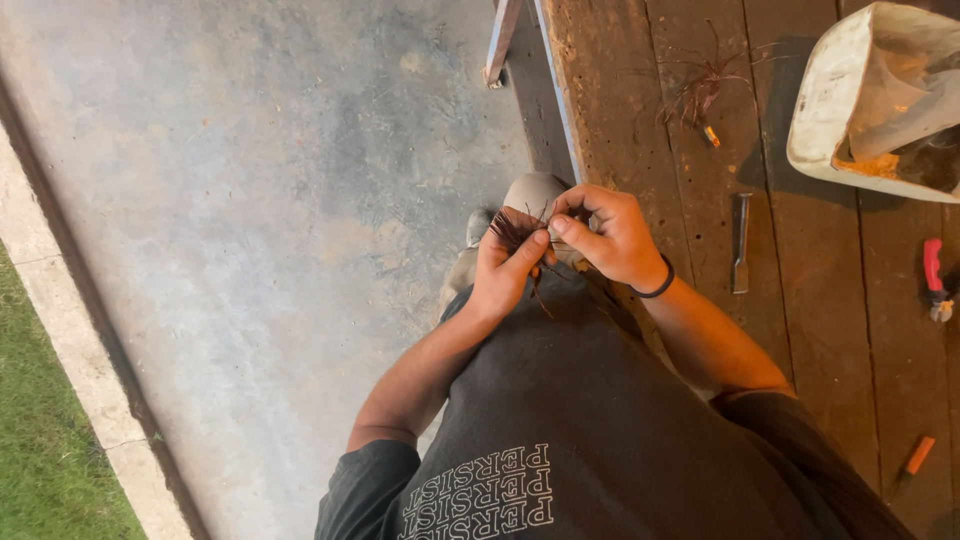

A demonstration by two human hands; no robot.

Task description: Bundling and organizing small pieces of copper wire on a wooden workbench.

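Both hands are closed on a small bunch of thin dark wires. The left hand wraps around the bunch from below, with its thumb pressed up along the side. The right hand pinches the top of the bunch with its fingertips, and the two hands touch each other there. The wire ends stick out like a little brush just above the left thumb, and one strand hangs down under the left hand. A black band sits on the right wrist.

Just past the right hand is a wooden table. A metal chisel lies on it, near the right wrist. Farther up from the hands lies a loose tangle of wires. Well off to the right of the grip are a worn white tub, a red-handled tool and an orange-handled tool. Left of the hands is the grey concrete floor, with grass at its far edge.
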